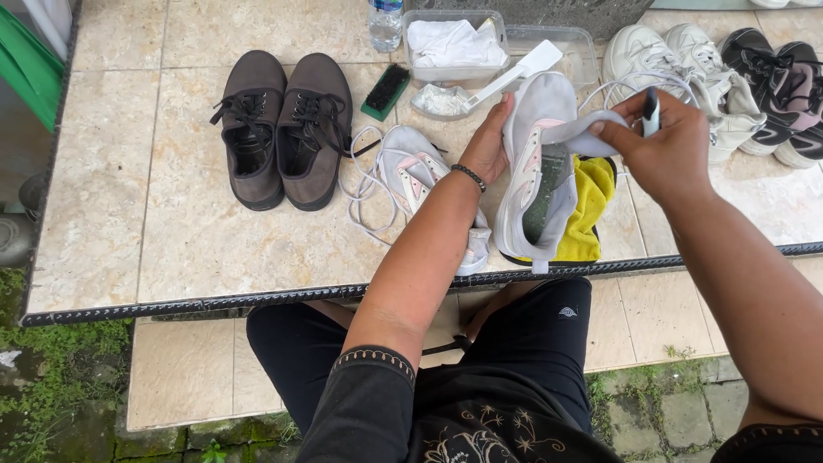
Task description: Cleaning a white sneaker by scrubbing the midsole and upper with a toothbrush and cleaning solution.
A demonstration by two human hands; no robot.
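Note:
My left hand [489, 141] grips the side of a white and pink sneaker [536, 171], held tilted over a yellow cloth [591, 206] on the tiled ledge [171, 231]. My right hand [669, 146] pulls the sneaker's tongue outward and also holds a small dark-handled tool [651, 111] between its fingers. The matching white sneaker [411, 171] lies on its side just left of my left arm, with its loose white laces [364, 193] spread beside it.
A pair of brown lace-up shoes [283, 129] stands at left. A green-backed brush [386, 90], a white brush [523, 70], clear tubs [454, 47] with a white cloth and a bottle [386, 21] sit behind. White sneakers [677, 64] and black ones [776, 86] are at right.

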